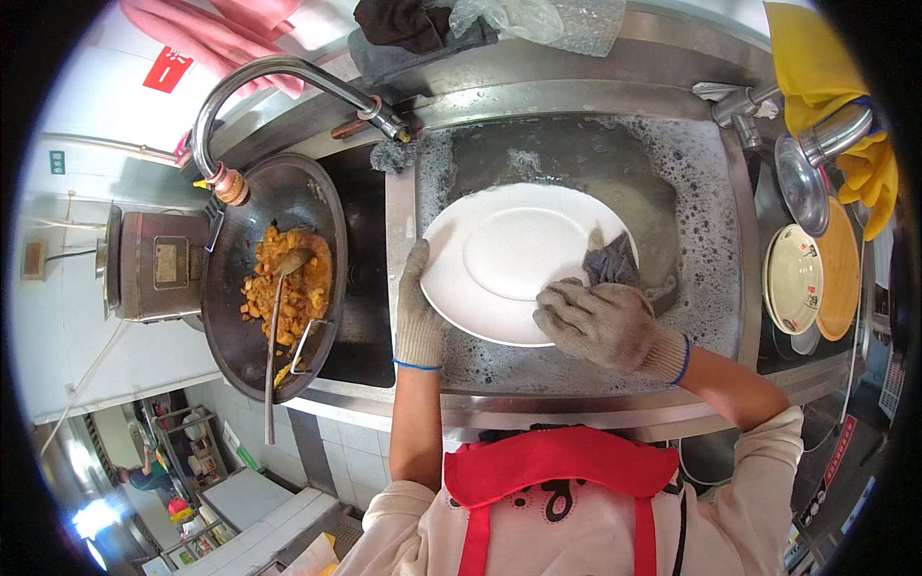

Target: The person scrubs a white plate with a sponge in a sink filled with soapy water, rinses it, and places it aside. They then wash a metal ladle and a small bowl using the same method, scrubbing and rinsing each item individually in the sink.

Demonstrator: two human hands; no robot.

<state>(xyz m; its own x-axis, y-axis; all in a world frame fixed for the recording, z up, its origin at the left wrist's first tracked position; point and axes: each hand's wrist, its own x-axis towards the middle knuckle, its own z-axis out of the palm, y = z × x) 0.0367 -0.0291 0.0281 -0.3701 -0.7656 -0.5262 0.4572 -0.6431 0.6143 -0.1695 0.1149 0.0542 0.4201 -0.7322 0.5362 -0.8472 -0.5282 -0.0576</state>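
Note:
A large white oval plate (497, 252) is tilted over a steel sink of soapy water (709, 237). My left hand (421, 309), in a grey knit glove, grips the plate's left edge. On the plate's lower right lies my gloved right hand (598, 320), pressed on a dark grey cloth (612, 261) that spreads over the face and right edge of the plate. The fingertips of the right hand are partly hidden against the cloth.
A wok (238, 345) with stewed food and a ladle (274, 338) stands at left, beneath a curved faucet (277, 65). At right, bowls (792, 277) and a tan oval plate (839, 273) sit in another basin, near a second tap (839, 137) and yellow gloves (871, 180). A scourer (392, 156) lies at the sink's corner.

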